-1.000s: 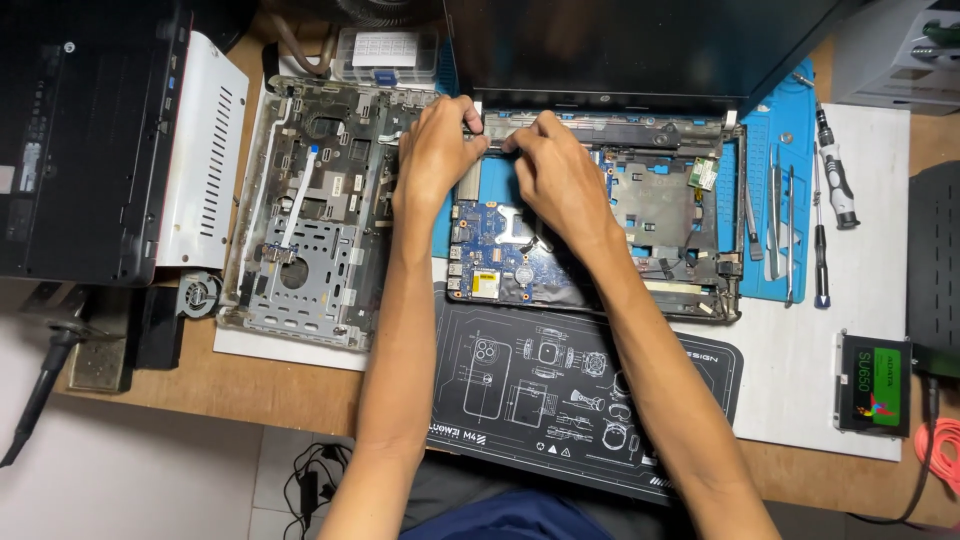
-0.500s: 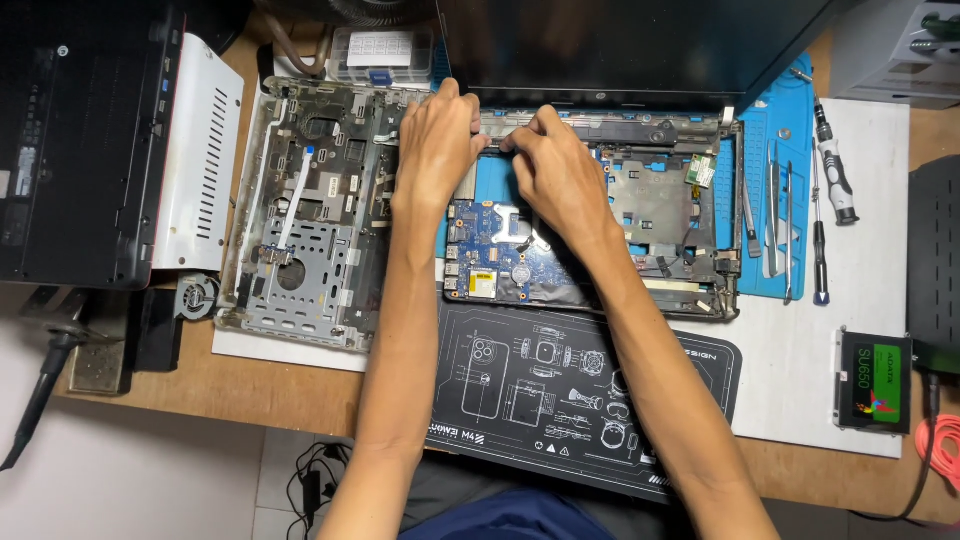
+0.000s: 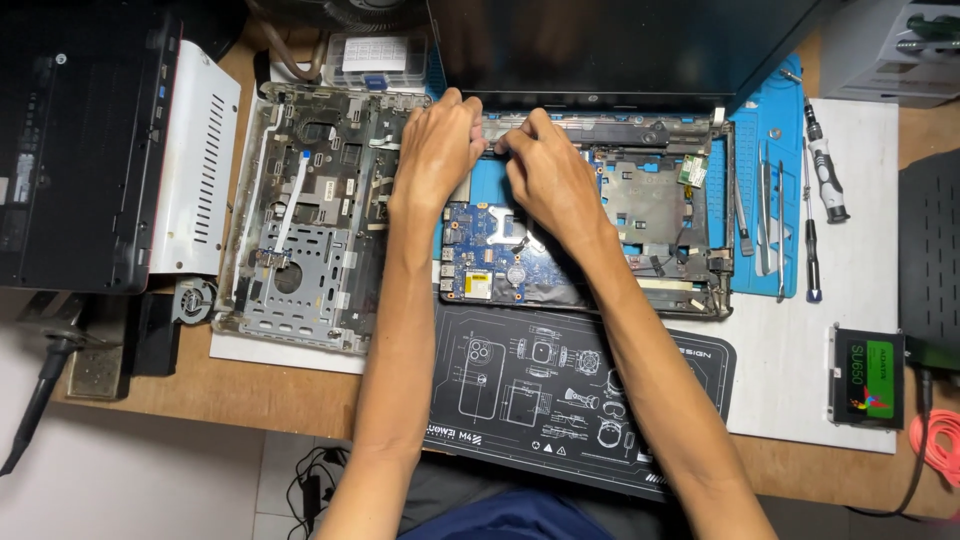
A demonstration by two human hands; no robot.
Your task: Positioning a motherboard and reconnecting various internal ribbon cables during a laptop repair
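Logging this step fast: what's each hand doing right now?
Left hand: fingers curled at the laptop base rear edge; grip unclear.
Right hand: pinching there; held thing hidden.

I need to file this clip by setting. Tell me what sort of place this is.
Most likely an electronics repair bench. An opened laptop base with its blue circuit board bared lies on a wooden desk, a removed laptop cover sits beside it, and screwdrivers rest nearby. Both hands meet at the laptop's hinge edge.

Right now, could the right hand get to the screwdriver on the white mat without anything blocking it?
Probably yes. The right hand is at the laptop hinge; the screwdriver lies uncovered to its right, with only flat tools on the blue mat between.
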